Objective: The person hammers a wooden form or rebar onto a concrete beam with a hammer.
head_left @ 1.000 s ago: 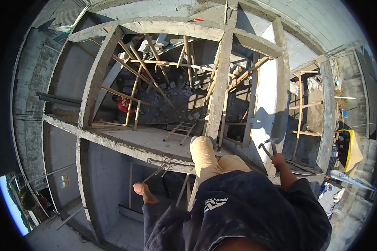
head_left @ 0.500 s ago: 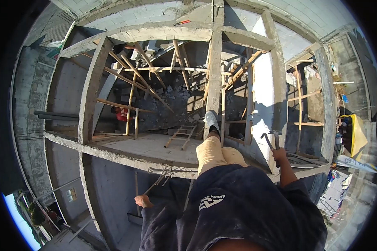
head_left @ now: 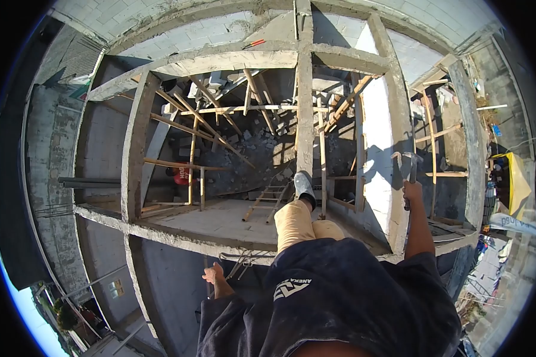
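Observation:
My right hand (head_left: 412, 191) is closed round a claw hammer (head_left: 413, 159), held out to the right with its head up. A hooked metal bar (head_left: 396, 156), like a small pry bar, shows beside the hammer head and seems to be in the same grip. My left hand (head_left: 214, 273) is out to the left with nothing visible in it, its fingers loosely bent and a little apart. Bent steel rods (head_left: 244, 262) stick out at the beam edge near it. My foot in a grey shoe (head_left: 304, 185) is on a narrow concrete beam (head_left: 304, 131).
Deep open bays lie between the concrete beams. Bamboo poles (head_left: 244, 109) cross below, above rubble (head_left: 250, 140). A wooden ladder (head_left: 265, 201) leans lower down. A person in a red shirt (head_left: 182, 175) is beneath. A red tool (head_left: 254, 44) lies on the far beam.
My right hand has risen and moved a little right with the hammer. My left hand has lifted slightly, its fingers looser. The view has shifted slightly.

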Demonstrator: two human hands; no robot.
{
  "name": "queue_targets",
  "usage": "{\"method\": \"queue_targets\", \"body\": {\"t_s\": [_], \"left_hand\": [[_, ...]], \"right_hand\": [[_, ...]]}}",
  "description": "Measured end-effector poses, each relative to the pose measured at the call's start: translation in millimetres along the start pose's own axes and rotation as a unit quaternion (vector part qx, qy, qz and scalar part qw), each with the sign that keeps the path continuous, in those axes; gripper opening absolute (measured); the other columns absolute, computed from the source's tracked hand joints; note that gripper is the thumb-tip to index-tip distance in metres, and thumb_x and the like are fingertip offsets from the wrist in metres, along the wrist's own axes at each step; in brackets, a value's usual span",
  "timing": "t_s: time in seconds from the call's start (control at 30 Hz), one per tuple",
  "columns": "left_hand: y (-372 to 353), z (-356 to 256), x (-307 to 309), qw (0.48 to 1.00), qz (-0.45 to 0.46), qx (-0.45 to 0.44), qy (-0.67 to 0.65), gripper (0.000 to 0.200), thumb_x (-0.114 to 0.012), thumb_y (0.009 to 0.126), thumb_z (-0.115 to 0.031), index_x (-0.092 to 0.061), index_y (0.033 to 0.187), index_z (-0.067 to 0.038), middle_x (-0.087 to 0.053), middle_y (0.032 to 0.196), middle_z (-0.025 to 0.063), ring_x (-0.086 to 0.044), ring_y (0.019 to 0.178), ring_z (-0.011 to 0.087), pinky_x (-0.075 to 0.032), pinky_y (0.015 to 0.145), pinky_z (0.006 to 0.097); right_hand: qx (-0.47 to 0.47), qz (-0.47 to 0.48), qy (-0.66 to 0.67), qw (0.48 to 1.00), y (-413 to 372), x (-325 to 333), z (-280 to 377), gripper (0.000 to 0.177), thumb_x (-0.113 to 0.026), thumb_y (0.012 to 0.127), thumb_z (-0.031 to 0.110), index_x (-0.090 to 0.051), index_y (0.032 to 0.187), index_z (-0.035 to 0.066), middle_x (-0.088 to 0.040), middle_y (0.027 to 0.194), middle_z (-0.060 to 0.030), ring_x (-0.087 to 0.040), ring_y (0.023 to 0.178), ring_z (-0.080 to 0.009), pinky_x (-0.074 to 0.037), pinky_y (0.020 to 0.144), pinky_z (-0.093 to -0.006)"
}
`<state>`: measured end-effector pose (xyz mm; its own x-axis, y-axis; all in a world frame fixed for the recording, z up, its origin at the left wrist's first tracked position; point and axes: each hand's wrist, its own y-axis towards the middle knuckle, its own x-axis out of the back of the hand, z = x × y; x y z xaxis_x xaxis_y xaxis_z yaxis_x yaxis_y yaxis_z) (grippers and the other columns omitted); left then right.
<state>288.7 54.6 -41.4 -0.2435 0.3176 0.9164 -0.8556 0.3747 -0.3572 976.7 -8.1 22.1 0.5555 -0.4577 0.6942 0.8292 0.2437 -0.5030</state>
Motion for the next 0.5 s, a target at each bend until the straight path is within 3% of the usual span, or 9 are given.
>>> {"method": "queue_targets", "body": {"t_s": [0.07,0.1,0.2,0.27,0.37,0.43,0.5], "left_hand": [[10,-41,-12,0.991,0.055,-0.120,0.018,0.056,-0.050,0.073,-0.045,-0.057,0.104,0.000,-0.052,0.114,0.0183,-0.041,0.113,0.0333,-0.038,0.090,0.0414],[-6,-73,-1,0.987,0.059,-0.150,0.014,0.055,-0.053,0.072,-0.045,-0.058,0.102,0.001,-0.053,0.109,0.0221,-0.046,0.107,0.0347,-0.037,0.091,0.0399],[12,-144,-27,0.952,0.051,-0.303,0.021,0.051,-0.052,0.072,-0.044,-0.061,0.094,0.001,-0.057,0.101,0.0211,-0.050,0.099,0.0347,-0.039,0.086,0.0412],[6,-190,-22,0.937,0.064,-0.334,-0.081,0.050,-0.055,0.070,-0.044,-0.062,0.093,0.000,-0.057,0.101,0.0208,-0.050,0.099,0.0350,-0.039,0.085,0.0420],[-35,-252,20,0.928,0.123,-0.324,-0.133,0.050,-0.057,0.069,-0.044,-0.061,0.094,0.000,-0.058,0.099,0.0203,-0.052,0.096,0.0350,-0.040,0.084,0.0420],[-30,-278,13,0.903,0.054,-0.378,-0.197,0.047,-0.057,0.069,-0.041,-0.061,0.092,0.000,-0.059,0.095,0.0214,-0.054,0.092,0.0349,-0.041,0.082,0.0425],[-34,-300,25,0.899,0.051,-0.374,-0.222,0.046,-0.056,0.070,-0.041,-0.062,0.091,0.000,-0.059,0.093,0.0213,-0.055,0.089,0.0345,-0.041,0.080,0.0424]], "right_hand": [[0.019,-0.011,0.030,0.999,14,4,17,0.026,-0.060,0.075,0.024,-0.053,0.069,0.000,-0.051,0.054,-0.0055,-0.048,0.040,-0.0143,-0.037,0.037,-0.0283],[0.034,-0.021,0.057,0.998,20,6,24,0.025,-0.060,0.076,0.024,-0.053,0.068,0.001,-0.051,0.054,-0.0053,-0.047,0.039,-0.0139,-0.036,0.036,-0.0279],[0.072,-0.062,0.107,0.990,24,22,63,0.025,-0.060,0.077,0.025,-0.052,0.068,0.003,-0.048,0.051,-0.0032,-0.045,0.038,-0.0117,-0.034,0.034,-0.0263],[0.071,-0.069,0.144,0.985,24,38,92,0.025,-0.059,0.077,0.026,-0.051,0.068,0.004,-0.048,0.051,-0.0025,-0.044,0.037,-0.0106,-0.033,0.034,-0.0255],[0.085,-0.090,0.197,0.972,35,56,123,0.026,-0.059,0.078,0.026,-0.050,0.068,0.005,-0.047,0.052,-0.0014,-0.042,0.037,-0.0089,-0.032,0.032,-0.0239],[0.097,-0.105,0.216,0.966,41,63,140,0.026,-0.059,0.079,0.027,-0.050,0.068,0.005,-0.047,0.053,-0.0009,-0.042,0.036,-0.0083,-0.031,0.032,-0.0232],[0.106,-0.114,0.267,0.951,40,64,160,0.026,-0.060,0.078,0.027,-0.050,0.069,0.005,-0.048,0.055,-0.0014,-0.042,0.036,-0.0082,-0.032,0.032,-0.0236]]}}
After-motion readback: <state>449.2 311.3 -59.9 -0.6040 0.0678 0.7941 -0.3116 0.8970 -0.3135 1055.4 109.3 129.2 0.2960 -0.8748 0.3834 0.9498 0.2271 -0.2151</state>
